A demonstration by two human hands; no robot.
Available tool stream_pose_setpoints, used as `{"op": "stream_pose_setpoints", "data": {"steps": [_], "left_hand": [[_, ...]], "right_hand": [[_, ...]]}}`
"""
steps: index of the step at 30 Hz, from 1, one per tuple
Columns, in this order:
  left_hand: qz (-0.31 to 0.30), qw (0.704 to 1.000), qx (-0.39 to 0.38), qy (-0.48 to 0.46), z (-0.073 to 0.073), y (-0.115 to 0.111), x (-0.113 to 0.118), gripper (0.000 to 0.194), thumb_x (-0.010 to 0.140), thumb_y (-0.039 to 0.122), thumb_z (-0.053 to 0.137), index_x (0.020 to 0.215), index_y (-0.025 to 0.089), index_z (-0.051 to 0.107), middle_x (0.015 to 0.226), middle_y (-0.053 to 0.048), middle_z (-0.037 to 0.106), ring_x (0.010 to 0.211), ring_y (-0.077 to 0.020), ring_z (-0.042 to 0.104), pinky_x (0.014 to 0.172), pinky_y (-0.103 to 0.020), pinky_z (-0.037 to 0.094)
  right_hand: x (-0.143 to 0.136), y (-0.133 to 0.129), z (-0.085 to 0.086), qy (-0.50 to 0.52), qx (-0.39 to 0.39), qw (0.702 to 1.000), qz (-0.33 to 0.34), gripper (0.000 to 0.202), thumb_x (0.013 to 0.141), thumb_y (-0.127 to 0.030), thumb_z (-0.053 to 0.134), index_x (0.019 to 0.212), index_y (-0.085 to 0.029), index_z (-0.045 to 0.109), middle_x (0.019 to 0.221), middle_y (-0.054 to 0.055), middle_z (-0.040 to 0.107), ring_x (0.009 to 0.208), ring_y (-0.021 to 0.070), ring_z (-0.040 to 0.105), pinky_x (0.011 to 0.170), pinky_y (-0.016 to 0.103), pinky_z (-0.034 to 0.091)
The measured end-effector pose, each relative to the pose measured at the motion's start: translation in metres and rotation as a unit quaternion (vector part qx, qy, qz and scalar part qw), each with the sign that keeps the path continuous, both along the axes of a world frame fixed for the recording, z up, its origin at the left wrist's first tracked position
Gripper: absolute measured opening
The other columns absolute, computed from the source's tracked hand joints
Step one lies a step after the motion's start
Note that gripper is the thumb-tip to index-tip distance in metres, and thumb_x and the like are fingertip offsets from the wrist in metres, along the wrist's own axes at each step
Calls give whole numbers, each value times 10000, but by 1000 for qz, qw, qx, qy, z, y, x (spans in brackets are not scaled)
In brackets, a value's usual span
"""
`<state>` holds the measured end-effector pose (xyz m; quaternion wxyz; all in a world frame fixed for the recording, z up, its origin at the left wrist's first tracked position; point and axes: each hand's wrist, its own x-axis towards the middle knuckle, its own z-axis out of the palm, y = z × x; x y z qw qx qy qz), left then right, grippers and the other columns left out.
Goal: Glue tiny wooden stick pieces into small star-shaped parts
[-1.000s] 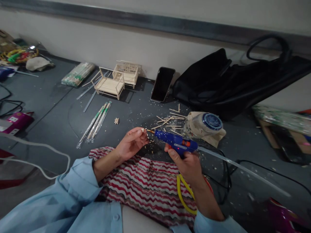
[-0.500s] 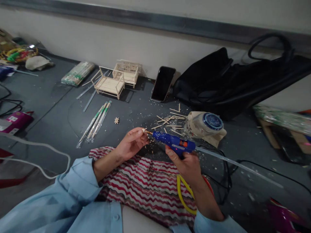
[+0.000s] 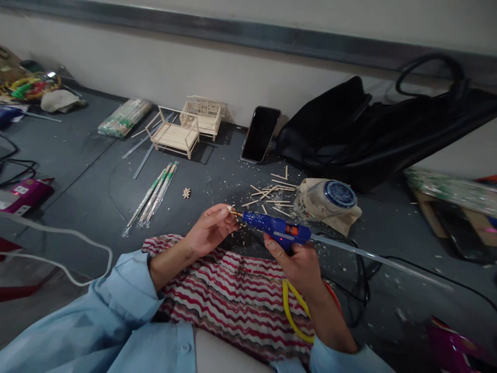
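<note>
My right hand (image 3: 298, 261) is wrapped round the handle of a blue hot glue gun (image 3: 272, 226), with a long clear glue stick (image 3: 361, 252) jutting from its back. The metal nozzle points left and meets the fingertips of my left hand (image 3: 213, 228). Those fingers pinch a small pale wooden piece (image 3: 230, 209), mostly hidden by the thumb. A little flower-shaped wooden piece (image 3: 187, 192) lies on the table to the left. Short cut sticks (image 3: 267, 191) are scattered beyond the glue gun.
Two miniature wooden furniture frames (image 3: 174, 135) stand near the wall. A phone (image 3: 261, 134) leans by a black bag (image 3: 349, 134). A jar with a blue lid (image 3: 339, 194) sits on a cloth at right. Wrapped stick bundles (image 3: 153, 197) lie left; black cables run right.
The glue gun has shifted very slightly left, its nozzle closer to the small piece in my left fingers. Everything else stays where it was.
</note>
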<state>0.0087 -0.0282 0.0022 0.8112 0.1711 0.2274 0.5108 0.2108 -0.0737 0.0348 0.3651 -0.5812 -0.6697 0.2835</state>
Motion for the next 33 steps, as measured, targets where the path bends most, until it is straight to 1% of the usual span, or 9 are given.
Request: {"op": "stream_pose_setpoints", "data": {"steps": [9, 12, 16, 20, 24, 27, 30, 32, 33], "left_hand": [[-2, 1000, 3, -2, 0, 0, -1, 223, 708, 320, 829, 764, 153, 694, 642, 17, 561, 638, -95, 524, 665, -248, 457], [-2, 1000, 3, -8, 1, 1, -1, 217, 702, 307, 835, 767, 150, 700, 669, 15, 571, 648, -91, 528, 672, -248, 467], [-2, 1000, 2, -13, 2, 2, -1, 220, 707, 301, 834, 768, 134, 705, 651, 19, 557, 632, -80, 522, 660, -233, 467], [12, 1000, 10, 1, 1, 4, -3, 223, 693, 306, 842, 762, 140, 710, 631, 24, 542, 622, -78, 508, 646, -225, 461], [45, 997, 46, 35, 3, 8, -8, 216, 679, 306, 850, 764, 152, 724, 647, 22, 562, 650, -81, 519, 667, -229, 466], [87, 991, 75, 62, 8, 11, -14, 208, 672, 314, 852, 765, 171, 734, 650, 20, 581, 654, -85, 519, 682, -241, 469], [127, 984, 103, 75, 14, 13, -19, 185, 673, 313, 851, 748, 189, 737, 639, 22, 584, 633, -86, 504, 685, -250, 468], [140, 980, 120, 77, 18, 13, -21, 165, 688, 309, 841, 745, 193, 738, 646, 21, 583, 626, -85, 495, 688, -257, 466], [142, 978, 128, 79, 19, 12, -21, 159, 694, 307, 837, 746, 193, 740, 653, 19, 583, 626, -86, 494, 689, -261, 465]], "right_hand": [[-2, 0, 10, 82, -37, 996, 20, 305, 890, -469, 595, 788, -216, 732, 805, 41, 744, 780, 208, 680, 798, 327, 530], [-2, -1, 8, 153, -56, 986, 14, 383, 885, -535, 580, 784, -201, 740, 750, 42, 713, 696, 185, 634, 705, 307, 515], [0, -3, 9, 257, -112, 959, -54, 329, 748, -507, 741, 833, -190, 718, 742, 37, 704, 580, 146, 572, 572, 283, 486], [4, -3, 35, 295, -170, 934, -103, 278, 640, -369, 822, 774, -195, 651, 654, -1, 645, 505, 121, 539, 482, 254, 458], [16, 12, 76, 283, -203, 929, -123, 288, 606, -306, 829, 787, -193, 636, 597, -30, 595, 427, 93, 497, 380, 216, 360], [34, 33, 93, 264, -135, 939, -173, 243, 615, -275, 818, 755, -162, 654, 610, -4, 621, 463, 94, 523, 408, 223, 386], [50, 51, 95, 180, -108, 942, -263, 134, 713, -201, 764, 761, -123, 667, 546, -3, 600, 457, 95, 521, 454, 253, 423], [58, 59, 90, 99, -113, 947, -282, 113, 763, -193, 732, 743, -104, 666, 509, 6, 598, 427, 100, 521, 455, 272, 427], [60, 61, 87, 51, -88, 956, -275, 137, 771, -206, 730, 724, -93, 668, 497, 19, 603, 412, 103, 522, 450, 277, 425]]}}
